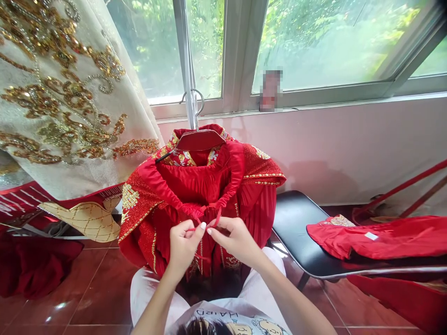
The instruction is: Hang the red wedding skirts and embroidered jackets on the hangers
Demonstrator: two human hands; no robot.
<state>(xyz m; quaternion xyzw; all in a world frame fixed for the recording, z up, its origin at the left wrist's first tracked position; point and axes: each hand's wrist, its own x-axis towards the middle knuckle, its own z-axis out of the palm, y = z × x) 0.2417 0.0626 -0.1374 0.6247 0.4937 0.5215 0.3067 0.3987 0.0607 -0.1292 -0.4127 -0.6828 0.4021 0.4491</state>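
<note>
In front of me a red garment (254,167) with gold trim and silver-gold embroidery hangs on a metal-hooked hanger (200,104). A gathered red waistband (234,172) droops in a loop at its front, with a thin red drawstring (219,217) coming out at the bottom. My left hand (184,239) pinches one part of the drawstring. Close beside it, my right hand (234,238) pinches another part, the fingertips of both hands nearly touching. One loose string end dangles below my left fingers. The exact crossing of the strings is hidden by my fingertips.
A cream cloth with gold sequins (70,93) hangs at the left. To the right stands a black chair (296,223) carrying a red folded garment (384,235). A window (331,46) and pinkish wall are ahead. A pixelated object (270,90) sits on the sill. Dark red cloth (38,265) lies lower left.
</note>
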